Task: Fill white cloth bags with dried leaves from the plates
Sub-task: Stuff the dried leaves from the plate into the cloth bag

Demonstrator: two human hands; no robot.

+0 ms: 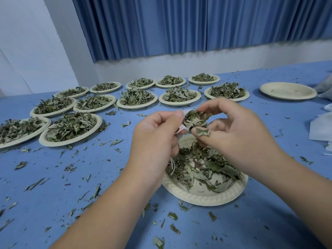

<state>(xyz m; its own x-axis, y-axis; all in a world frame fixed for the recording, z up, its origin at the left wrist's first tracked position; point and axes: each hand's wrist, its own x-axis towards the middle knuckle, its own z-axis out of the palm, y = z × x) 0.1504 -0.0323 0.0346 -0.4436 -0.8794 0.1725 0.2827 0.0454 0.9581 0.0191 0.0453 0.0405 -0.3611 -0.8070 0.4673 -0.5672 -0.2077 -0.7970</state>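
Over the near plate [203, 199], the bag [182, 128] is gripped at its rim by the left hand [154, 135], while leaves [195, 119] are pinched and pressed into its mouth by the right hand [231, 126]. The mouth is best kept wide and above the plate, so that spills are caught. Beyond, full plates [99, 121] are ranged on the table [269, 123].

near plate [203, 198] — front centre | leaf plates [137, 106] (rows) behind, left | empty plate [287, 91] far right
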